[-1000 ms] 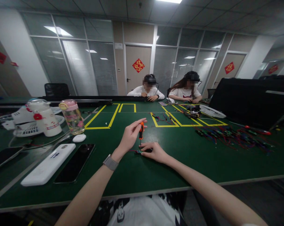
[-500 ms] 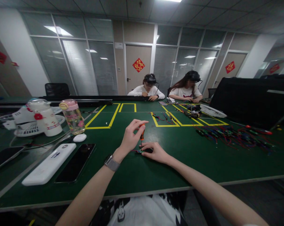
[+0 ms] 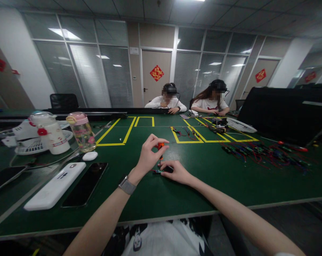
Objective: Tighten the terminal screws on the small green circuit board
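Note:
My left hand (image 3: pixel 148 155) pinches the orange handle of a small screwdriver (image 3: pixel 160 146), held upright with its tip down on a small dark electronic part (image 3: pixel 158 171) on the green table (image 3: pixel 150 199). My right hand (image 3: pixel 177 171) lies flat on the table and presses that part down with its fingertips. Thin red wires trail from the part to the left. A watch sits on my left wrist.
To the left lie a black phone (image 3: pixel 85 184), a white power bank (image 3: pixel 55 185), a white earbud case (image 3: pixel 90 155), a pink bottle (image 3: pixel 81 132) and a white jar (image 3: pixel 50 133). A heap of coloured wired parts (image 3: pixel 262 153) spreads at right. Two people sit across the table.
My left fingers have rolled around the screwdriver handle, turning it; more of the handle is covered now. My right hand and the part have stayed in place.

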`<action>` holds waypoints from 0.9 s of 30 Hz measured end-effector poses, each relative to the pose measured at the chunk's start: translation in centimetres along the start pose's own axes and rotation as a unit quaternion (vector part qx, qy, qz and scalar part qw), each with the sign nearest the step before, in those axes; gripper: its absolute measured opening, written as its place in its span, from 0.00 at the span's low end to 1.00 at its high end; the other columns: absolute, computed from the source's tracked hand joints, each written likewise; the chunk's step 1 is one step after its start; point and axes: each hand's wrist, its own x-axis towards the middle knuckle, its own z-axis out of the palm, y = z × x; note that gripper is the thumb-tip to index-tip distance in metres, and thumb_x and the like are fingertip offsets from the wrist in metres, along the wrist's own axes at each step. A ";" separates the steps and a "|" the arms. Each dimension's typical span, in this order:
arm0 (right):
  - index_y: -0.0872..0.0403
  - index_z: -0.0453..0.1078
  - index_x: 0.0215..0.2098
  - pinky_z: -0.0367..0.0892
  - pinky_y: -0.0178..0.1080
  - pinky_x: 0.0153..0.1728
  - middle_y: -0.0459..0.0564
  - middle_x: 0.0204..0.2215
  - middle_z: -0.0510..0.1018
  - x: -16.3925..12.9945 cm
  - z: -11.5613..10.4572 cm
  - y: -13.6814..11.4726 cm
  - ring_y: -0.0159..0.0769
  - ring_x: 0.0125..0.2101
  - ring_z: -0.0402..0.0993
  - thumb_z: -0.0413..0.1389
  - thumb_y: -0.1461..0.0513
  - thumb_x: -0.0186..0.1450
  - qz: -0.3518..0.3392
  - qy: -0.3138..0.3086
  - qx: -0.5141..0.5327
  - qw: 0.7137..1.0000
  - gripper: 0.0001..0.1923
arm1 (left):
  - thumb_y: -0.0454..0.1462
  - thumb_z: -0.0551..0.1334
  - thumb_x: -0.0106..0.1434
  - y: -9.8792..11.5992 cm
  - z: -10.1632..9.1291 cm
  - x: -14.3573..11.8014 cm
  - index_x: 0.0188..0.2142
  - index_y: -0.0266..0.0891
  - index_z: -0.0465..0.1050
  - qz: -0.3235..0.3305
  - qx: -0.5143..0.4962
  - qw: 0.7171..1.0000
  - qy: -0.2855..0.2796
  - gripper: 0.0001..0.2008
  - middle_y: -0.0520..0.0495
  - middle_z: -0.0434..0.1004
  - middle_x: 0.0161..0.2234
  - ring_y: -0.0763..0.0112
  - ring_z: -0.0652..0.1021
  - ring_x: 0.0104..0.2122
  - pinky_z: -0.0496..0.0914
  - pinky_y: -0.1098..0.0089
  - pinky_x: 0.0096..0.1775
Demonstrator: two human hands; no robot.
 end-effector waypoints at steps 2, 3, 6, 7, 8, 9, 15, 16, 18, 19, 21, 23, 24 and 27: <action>0.55 0.77 0.33 0.67 0.47 0.53 0.55 0.42 0.81 0.0 0.0 0.1 0.45 0.48 0.76 0.62 0.66 0.55 0.003 0.000 0.006 1.000 0.06 | 0.37 0.64 0.61 0.0 -0.1 0.0 0.38 0.41 0.78 0.004 0.015 1.000 -0.001 0.06 0.50 0.66 0.32 0.73 0.71 0.31 0.69 0.73 0.34; 0.55 0.77 0.33 0.66 0.47 0.53 0.55 0.42 0.81 0.0 0.0 0.1 0.45 0.48 0.76 0.63 0.66 0.55 0.003 0.001 0.008 1.000 0.06 | 0.37 0.62 0.63 0.0 -0.2 0.0 0.39 0.41 0.77 0.004 0.016 1.000 -0.007 0.07 0.49 0.67 0.33 0.73 0.72 0.32 0.69 0.72 0.35; 0.55 0.77 0.33 0.66 0.48 0.54 0.55 0.42 0.81 0.1 0.0 0.2 0.45 0.48 0.76 0.63 0.65 0.55 -0.003 0.003 0.012 1.000 0.06 | 0.36 0.54 0.68 0.0 -0.3 -0.1 0.47 0.43 0.75 -0.005 -0.017 0.999 -0.038 0.13 0.46 0.72 0.41 0.70 0.75 0.39 0.70 0.70 0.42; 0.55 0.77 0.33 0.67 0.48 0.53 0.55 0.42 0.81 0.1 0.0 0.3 0.45 0.47 0.76 0.63 0.65 0.55 -0.006 0.002 0.014 1.000 0.06 | 0.36 0.53 0.69 0.0 -0.3 -0.1 0.49 0.43 0.73 -0.012 -0.036 0.998 -0.050 0.14 0.45 0.73 0.44 0.69 0.76 0.42 0.71 0.69 0.43; 0.55 0.77 0.33 0.67 0.48 0.53 0.55 0.41 0.82 0.1 0.0 0.3 0.45 0.47 0.76 0.63 0.65 0.55 -0.008 0.001 0.017 1.000 0.06 | 0.36 0.52 0.70 -0.1 -0.3 -0.1 0.52 0.42 0.72 -0.021 -0.054 0.996 -0.061 0.15 0.44 0.73 0.46 0.68 0.76 0.43 0.71 0.69 0.44; 0.55 0.77 0.32 0.67 0.47 0.53 0.55 0.40 0.82 0.1 0.0 0.3 0.45 0.47 0.76 0.63 0.65 0.55 -0.009 0.001 0.021 1.000 0.05 | 0.36 0.52 0.70 -0.1 -0.3 -0.1 0.53 0.42 0.70 -0.030 -0.070 0.995 -0.069 0.16 0.44 0.74 0.47 0.68 0.77 0.43 0.72 0.68 0.44; 0.54 0.77 0.30 0.68 0.47 0.53 0.53 0.37 0.82 0.1 0.1 0.5 0.43 0.46 0.77 0.63 0.64 0.56 -0.014 0.007 0.034 0.999 0.03 | 0.36 0.59 0.66 0.1 0.0 -0.1 0.50 0.41 0.74 -0.013 -0.041 0.998 -0.049 0.13 0.47 0.75 0.38 0.71 0.76 0.36 0.72 0.71 0.39; 0.54 0.77 0.30 0.67 0.48 0.53 0.53 0.37 0.82 0.1 0.1 0.5 0.43 0.46 0.77 0.63 0.63 0.56 -0.015 0.006 0.036 0.999 0.03 | 0.36 0.61 0.64 0.1 0.0 0.0 0.47 0.41 0.75 -0.003 -0.024 0.999 -0.040 0.12 0.48 0.74 0.35 0.72 0.75 0.34 0.71 0.71 0.37; 0.54 0.77 0.30 0.67 0.49 0.54 0.53 0.37 0.82 0.1 0.1 0.6 0.43 0.46 0.76 0.64 0.62 0.57 -0.017 0.007 0.040 0.999 0.04 | 0.36 0.64 0.61 0.1 0.0 0.0 0.43 0.41 0.77 0.014 0.003 1.000 -0.024 0.10 0.50 0.69 0.31 0.73 0.72 0.31 0.69 0.73 0.35; 0.54 0.77 0.30 0.67 0.49 0.54 0.53 0.37 0.82 0.1 0.1 0.7 0.43 0.46 0.76 0.63 0.61 0.57 -0.018 0.007 0.041 0.999 0.04 | 0.36 0.65 0.60 0.1 0.0 0.0 0.42 0.41 0.78 0.018 0.011 1.000 -0.019 0.09 0.51 0.67 0.29 0.73 0.71 0.30 0.68 0.73 0.34; 0.54 0.77 0.30 0.67 0.49 0.54 0.53 0.36 0.82 0.1 0.1 0.7 0.43 0.46 0.77 0.63 0.62 0.57 -0.017 0.007 0.040 0.999 0.04 | 0.37 0.64 0.62 0.0 0.0 -0.1 0.42 0.42 0.78 0.013 0.012 1.000 -0.022 0.09 0.51 0.67 0.29 0.73 0.71 0.30 0.68 0.72 0.34; 0.55 0.77 0.31 0.67 0.48 0.53 0.53 0.36 0.82 0.1 0.1 0.7 0.44 0.46 0.77 0.63 0.63 0.57 -0.018 0.009 0.035 0.999 0.04 | 0.38 0.58 0.66 0.0 0.0 -0.2 0.46 0.43 0.76 0.001 -0.013 0.999 -0.041 0.11 0.48 0.71 0.34 0.71 0.73 0.33 0.69 0.71 0.37; 0.55 0.77 0.31 0.67 0.48 0.53 0.53 0.36 0.82 0.1 0.1 0.7 0.44 0.45 0.77 0.63 0.64 0.56 -0.019 0.011 0.031 0.999 0.04 | 0.38 0.55 0.68 0.0 0.0 -0.2 0.48 0.43 0.75 -0.004 -0.031 0.998 -0.053 0.13 0.47 0.73 0.38 0.70 0.75 0.36 0.70 0.70 0.39; 0.55 0.77 0.32 0.68 0.47 0.52 0.53 0.37 0.82 0.1 0.1 0.5 0.44 0.45 0.77 0.63 0.64 0.56 -0.023 0.012 0.022 0.999 0.05 | 0.37 0.51 0.70 0.0 0.0 -0.3 0.51 0.43 0.72 -0.017 -0.074 0.994 -0.075 0.16 0.44 0.74 0.47 0.67 0.76 0.44 0.71 0.68 0.44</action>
